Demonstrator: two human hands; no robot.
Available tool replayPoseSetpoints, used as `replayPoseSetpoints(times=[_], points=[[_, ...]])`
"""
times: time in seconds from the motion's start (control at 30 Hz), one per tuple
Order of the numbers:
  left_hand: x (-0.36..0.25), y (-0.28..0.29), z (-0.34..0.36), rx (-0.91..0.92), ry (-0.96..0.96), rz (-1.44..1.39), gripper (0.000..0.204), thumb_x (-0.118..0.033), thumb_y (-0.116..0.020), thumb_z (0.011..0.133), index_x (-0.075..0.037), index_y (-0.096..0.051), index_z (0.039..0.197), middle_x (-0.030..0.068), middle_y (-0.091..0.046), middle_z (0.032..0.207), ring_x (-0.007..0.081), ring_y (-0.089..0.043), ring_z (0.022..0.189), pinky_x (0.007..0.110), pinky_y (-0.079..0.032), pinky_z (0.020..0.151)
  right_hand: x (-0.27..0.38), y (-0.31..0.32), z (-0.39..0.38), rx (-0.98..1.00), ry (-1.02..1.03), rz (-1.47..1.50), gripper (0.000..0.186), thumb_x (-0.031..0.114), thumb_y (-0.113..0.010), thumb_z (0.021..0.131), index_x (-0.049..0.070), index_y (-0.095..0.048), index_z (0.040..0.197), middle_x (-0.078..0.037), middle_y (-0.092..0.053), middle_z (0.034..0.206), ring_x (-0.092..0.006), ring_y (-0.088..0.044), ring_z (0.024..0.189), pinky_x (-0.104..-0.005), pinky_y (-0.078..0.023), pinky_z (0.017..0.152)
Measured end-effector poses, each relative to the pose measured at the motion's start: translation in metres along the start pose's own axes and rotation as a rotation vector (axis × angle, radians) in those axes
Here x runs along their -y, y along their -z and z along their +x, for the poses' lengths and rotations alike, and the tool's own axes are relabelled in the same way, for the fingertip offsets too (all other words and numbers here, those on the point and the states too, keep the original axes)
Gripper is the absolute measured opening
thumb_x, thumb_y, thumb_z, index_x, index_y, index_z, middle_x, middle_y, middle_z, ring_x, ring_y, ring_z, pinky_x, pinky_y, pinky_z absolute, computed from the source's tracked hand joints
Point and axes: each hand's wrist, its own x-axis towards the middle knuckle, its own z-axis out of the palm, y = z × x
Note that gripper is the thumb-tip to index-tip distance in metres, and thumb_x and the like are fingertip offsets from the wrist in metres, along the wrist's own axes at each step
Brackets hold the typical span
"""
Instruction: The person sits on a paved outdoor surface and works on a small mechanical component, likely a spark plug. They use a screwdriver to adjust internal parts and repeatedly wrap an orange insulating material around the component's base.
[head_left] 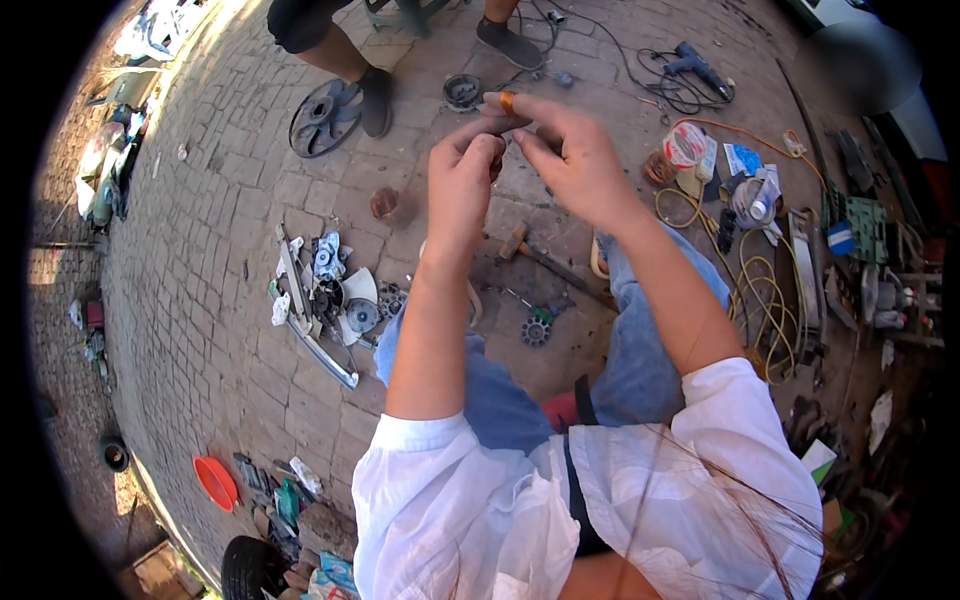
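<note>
My left hand (pixel 462 185) and my right hand (pixel 575 170) are raised together in front of me, fingers curled and nearly touching. A shiny copper-orange band (pixel 507 104) shows around a finger at the top; I cannot make out what, if anything, sits between the fingertips. Below them a hammer (pixel 516 240) lies on the pavers, beside small tools and a notched metal disc (pixel 535 331). A rusty copper coil (pixel 385 204) lies left of my hands, and metal mechanical parts (pixel 330 256) are piled farther down on the left.
Another person's shoe (pixel 376 105) stands ahead by a black fan wheel (pixel 320 130). A power tool (pixel 698 72) with cables, a yellow hose (pixel 760 290) and a green case (pixel 862 230) lie right. An orange bowl (pixel 215 482) and tire (pixel 250 572) are lower left.
</note>
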Motion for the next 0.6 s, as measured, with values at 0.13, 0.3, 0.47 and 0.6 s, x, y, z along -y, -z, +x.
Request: replayPoseSetpoints(times=[0.13, 0.3, 0.47, 0.6], points=[[-0.006, 0.005, -0.003, 0.077, 0.018, -0.056, 0.040, -0.007, -0.042, 0.079, 0.007, -0.064, 0.110, -0.0043, -0.041, 0.070, 0.0057, -0.033, 0.060, 0.021, -0.026, 0.054, 0.001, 0.003, 0.002, 0.024, -0.052, 0.056, 0.034, 0.000, -0.060, 0.084, 0.001, -0.062, 0.118, -0.013, -0.069, 0.106, -0.0162, -0.067, 0.093, -0.0277, -0.052, 0.080], [-0.004, 0.000, -0.003, 0.089, -0.010, 0.009, 0.042, -0.007, -0.041, 0.078, 0.007, -0.064, 0.111, -0.0042, -0.041, 0.070, 0.0057, -0.034, 0.060, 0.020, -0.026, 0.054, -0.006, 0.005, 0.004, -0.017, -0.033, 0.150, 0.031, 0.002, -0.061, 0.086, 0.001, -0.063, 0.116, -0.009, -0.070, 0.099, -0.0103, -0.063, 0.078, -0.0257, -0.052, 0.070], [0.006, 0.002, -0.001, 0.096, -0.182, 0.202, 0.034, -0.011, -0.048, 0.080, 0.004, -0.066, 0.105, -0.0021, -0.048, 0.072, 0.0052, -0.043, 0.065, 0.023, -0.034, 0.057, 0.007, 0.014, 0.006, 0.005, -0.330, 0.345, 0.025, 0.003, -0.058, 0.089, 0.001, -0.065, 0.113, -0.006, -0.070, 0.097, -0.0030, -0.050, 0.057, -0.0197, -0.043, 0.051], [0.003, -0.003, -0.002, 0.053, -0.255, 0.426, 0.031, -0.007, -0.060, 0.084, 0.002, -0.065, 0.113, -0.0054, -0.043, 0.071, 0.0023, -0.038, 0.065, 0.019, -0.029, 0.055, -0.002, 0.022, 0.009, 0.017, -0.478, 0.920, 0.023, 0.002, -0.057, 0.090, -0.003, -0.063, 0.111, 0.000, -0.063, 0.080, 0.0001, -0.040, 0.050, -0.0167, -0.033, 0.045]])
